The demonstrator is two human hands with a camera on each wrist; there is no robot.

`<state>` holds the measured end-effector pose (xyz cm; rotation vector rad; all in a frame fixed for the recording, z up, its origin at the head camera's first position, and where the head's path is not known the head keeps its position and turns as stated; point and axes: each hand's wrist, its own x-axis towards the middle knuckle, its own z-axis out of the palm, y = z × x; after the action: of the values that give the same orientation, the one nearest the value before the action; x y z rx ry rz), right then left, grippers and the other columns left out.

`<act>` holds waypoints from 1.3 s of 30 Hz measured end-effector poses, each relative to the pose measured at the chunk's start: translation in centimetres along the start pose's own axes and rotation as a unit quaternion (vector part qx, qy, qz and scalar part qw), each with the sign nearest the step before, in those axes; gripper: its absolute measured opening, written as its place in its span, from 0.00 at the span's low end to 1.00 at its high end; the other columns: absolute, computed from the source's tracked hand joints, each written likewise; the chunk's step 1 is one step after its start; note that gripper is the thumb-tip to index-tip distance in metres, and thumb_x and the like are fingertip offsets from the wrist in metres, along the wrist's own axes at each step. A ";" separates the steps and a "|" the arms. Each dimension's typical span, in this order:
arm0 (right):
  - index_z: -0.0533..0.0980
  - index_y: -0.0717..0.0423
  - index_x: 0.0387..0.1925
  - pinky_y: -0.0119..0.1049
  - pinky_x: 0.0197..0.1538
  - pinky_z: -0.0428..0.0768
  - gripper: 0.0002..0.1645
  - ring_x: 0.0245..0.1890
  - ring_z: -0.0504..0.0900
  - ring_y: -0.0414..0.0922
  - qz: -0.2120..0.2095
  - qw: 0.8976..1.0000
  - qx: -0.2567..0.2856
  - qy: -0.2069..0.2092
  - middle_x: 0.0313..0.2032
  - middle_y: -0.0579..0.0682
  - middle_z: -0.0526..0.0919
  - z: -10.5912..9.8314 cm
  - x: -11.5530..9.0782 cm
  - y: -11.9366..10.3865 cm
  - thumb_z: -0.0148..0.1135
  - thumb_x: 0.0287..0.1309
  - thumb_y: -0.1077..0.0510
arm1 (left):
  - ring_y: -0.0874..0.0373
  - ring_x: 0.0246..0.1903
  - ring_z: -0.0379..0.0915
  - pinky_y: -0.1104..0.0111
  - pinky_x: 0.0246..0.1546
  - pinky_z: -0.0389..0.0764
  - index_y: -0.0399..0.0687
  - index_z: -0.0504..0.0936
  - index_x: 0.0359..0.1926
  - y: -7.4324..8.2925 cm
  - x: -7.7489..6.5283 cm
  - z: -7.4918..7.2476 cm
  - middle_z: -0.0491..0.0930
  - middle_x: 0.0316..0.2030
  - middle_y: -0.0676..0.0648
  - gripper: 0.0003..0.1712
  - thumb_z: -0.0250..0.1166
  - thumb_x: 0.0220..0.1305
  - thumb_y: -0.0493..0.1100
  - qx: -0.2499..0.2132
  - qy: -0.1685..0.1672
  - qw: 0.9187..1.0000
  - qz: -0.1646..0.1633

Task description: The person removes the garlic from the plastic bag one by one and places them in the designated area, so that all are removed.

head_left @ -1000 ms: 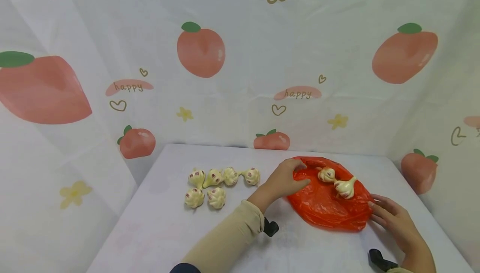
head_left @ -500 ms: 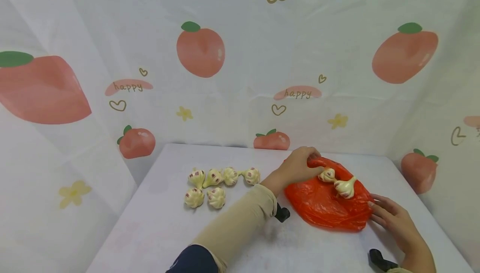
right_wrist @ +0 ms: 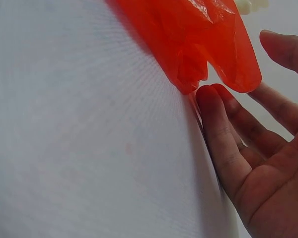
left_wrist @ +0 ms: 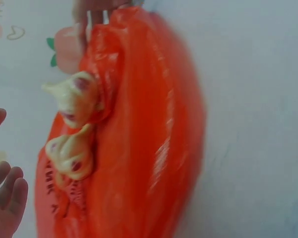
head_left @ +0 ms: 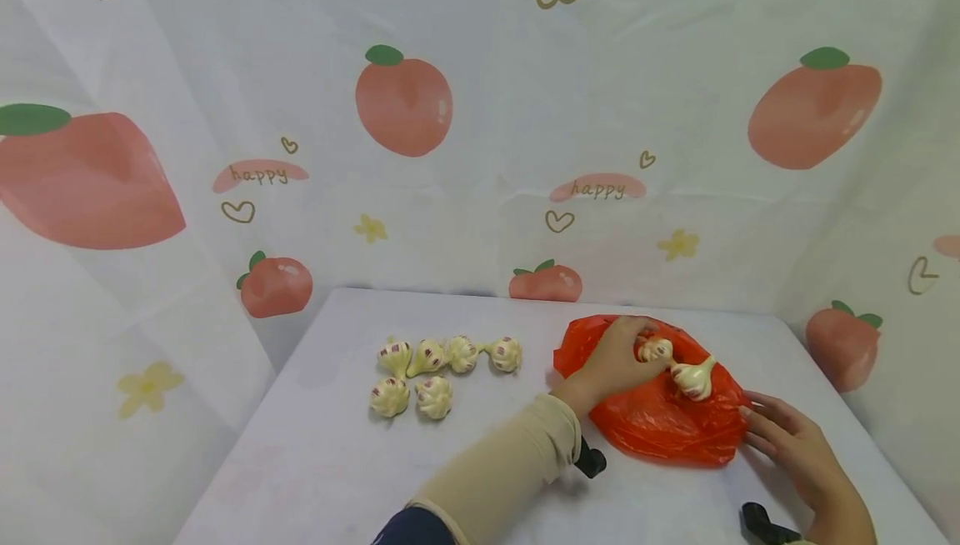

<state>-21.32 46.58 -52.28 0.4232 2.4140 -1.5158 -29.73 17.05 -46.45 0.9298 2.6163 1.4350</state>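
A red plastic bag (head_left: 675, 428) lies on the table's right half. On it rest two garlic bulbs: one near the bag's far side (head_left: 657, 351), the other, with its stem pointing up and right, just nearer (head_left: 694, 379). My left hand (head_left: 618, 362) reaches over the bag, thumb and forefinger spread on either side of the farther garlic bulb. In the left wrist view its fingers (left_wrist: 12, 198) stand apart, beside the bulbs. My right hand (head_left: 795, 441) is at the bag's right end. In the right wrist view its extended fingertips (right_wrist: 208, 94) meet the bag's edge.
Several more garlic bulbs (head_left: 435, 396) lie in two rows on the white table (head_left: 315, 462), left of the bag. A white curtain (head_left: 465, 228) printed with peaches hangs behind and at both sides.
My left hand has moved right across the bag, from its left edge to the farther garlic bulb. My right hand has stayed at the bag's right end.
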 end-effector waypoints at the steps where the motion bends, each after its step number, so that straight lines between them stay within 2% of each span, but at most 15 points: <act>1: 0.46 0.65 0.83 0.32 0.54 0.88 0.59 0.45 0.79 0.19 0.000 1.000 -0.001 0.000 0.82 0.71 0.49 0.0 0.0 0.0 0.53 0.74 0.28 | 0.57 0.59 0.76 0.79 0.57 0.77 0.45 0.77 0.67 0.0 -0.1 0.3 0.79 0.61 0.47 0.29 0.73 0.69 0.47 -0.001 -0.001 1.000 -0.003; 4: 0.46 0.65 0.83 0.33 0.54 0.87 0.59 0.45 0.79 0.19 -0.001 1.000 -0.002 -0.002 0.82 0.71 0.49 0.0 -0.1 0.0 0.54 0.74 0.28 | 0.60 0.57 0.75 0.80 0.55 0.78 0.47 0.78 0.67 -0.1 -0.2 1.1 0.78 0.60 0.49 0.29 0.73 0.69 0.48 0.005 -0.010 1.000 -0.018; 10: 0.46 0.64 0.83 0.32 0.54 0.87 0.60 0.44 0.77 0.17 0.001 1.000 -0.005 0.001 0.82 0.71 0.49 -0.1 0.0 -0.1 0.53 0.74 0.27 | 0.61 0.55 0.76 0.80 0.54 0.78 0.50 0.78 0.67 -0.1 -0.4 2.4 0.78 0.57 0.52 0.30 0.74 0.68 0.51 0.022 -0.021 0.999 -0.026; 16: 0.45 0.64 0.84 0.32 0.54 0.88 0.61 0.44 0.77 0.17 0.005 1.000 -0.003 0.000 0.82 0.71 0.49 -0.2 0.1 -0.2 0.54 0.73 0.27 | 0.61 0.59 0.77 0.79 0.58 0.78 0.52 0.78 0.67 -0.5 -0.4 3.7 0.77 0.60 0.53 0.31 0.74 0.67 0.53 0.031 -0.017 0.999 -0.025; 17: 0.45 0.64 0.84 0.32 0.54 0.88 0.61 0.44 0.76 0.17 0.006 1.000 -0.003 0.001 0.82 0.71 0.49 -0.2 0.1 -0.2 0.54 0.73 0.27 | 0.60 0.63 0.76 0.77 0.61 0.78 0.52 0.78 0.67 -0.5 -0.4 3.9 0.77 0.61 0.54 0.31 0.75 0.67 0.53 0.030 -0.016 0.999 -0.024; 19: 0.45 0.64 0.84 0.32 0.54 0.88 0.61 0.44 0.76 0.17 0.005 1.000 -0.004 0.003 0.82 0.71 0.49 -0.2 0.1 -0.2 0.54 0.72 0.27 | 0.59 0.64 0.75 0.76 0.62 0.78 0.51 0.78 0.66 -0.6 -0.4 4.2 0.77 0.62 0.54 0.31 0.75 0.67 0.53 0.024 -0.019 0.999 -0.022; 23: 0.46 0.64 0.84 0.32 0.53 0.88 0.60 0.44 0.76 0.17 0.002 1.000 -0.005 0.004 0.82 0.71 0.50 -0.1 0.1 -0.2 0.54 0.73 0.27 | 0.62 0.67 0.73 0.75 0.63 0.77 0.50 0.77 0.67 -0.7 -0.4 4.7 0.77 0.64 0.57 0.32 0.75 0.67 0.54 0.034 -0.024 0.999 -0.021; 24: 0.46 0.64 0.84 0.32 0.53 0.88 0.60 0.44 0.76 0.17 0.002 1.000 -0.006 0.004 0.82 0.71 0.50 -0.1 0.1 -0.2 0.54 0.73 0.27 | 0.63 0.64 0.74 0.77 0.61 0.77 0.50 0.77 0.67 -0.8 -0.4 4.8 0.77 0.64 0.57 0.33 0.75 0.67 0.55 0.036 -0.026 0.999 -0.021; 28: 0.46 0.64 0.84 0.32 0.53 0.88 0.60 0.44 0.76 0.17 -0.001 1.000 -0.007 0.004 0.82 0.71 0.50 -0.2 0.1 -0.1 0.54 0.74 0.28 | 0.65 0.63 0.74 0.78 0.60 0.77 0.49 0.77 0.67 -0.8 -0.3 5.2 0.77 0.64 0.57 0.32 0.74 0.68 0.55 0.045 -0.027 0.998 -0.019; 39: 0.46 0.64 0.83 0.32 0.53 0.88 0.59 0.44 0.77 0.17 -0.003 1.000 -0.006 0.005 0.81 0.72 0.50 -0.2 0.0 0.1 0.54 0.74 0.29 | 0.67 0.60 0.74 0.76 0.59 0.78 0.51 0.75 0.68 -0.8 -0.4 5.8 0.76 0.62 0.58 0.33 0.74 0.67 0.55 0.037 -0.038 0.998 -0.040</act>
<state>-21.29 46.76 -52.26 0.4211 2.4328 -1.5055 -28.09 20.92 -50.48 0.8574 2.6356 1.2663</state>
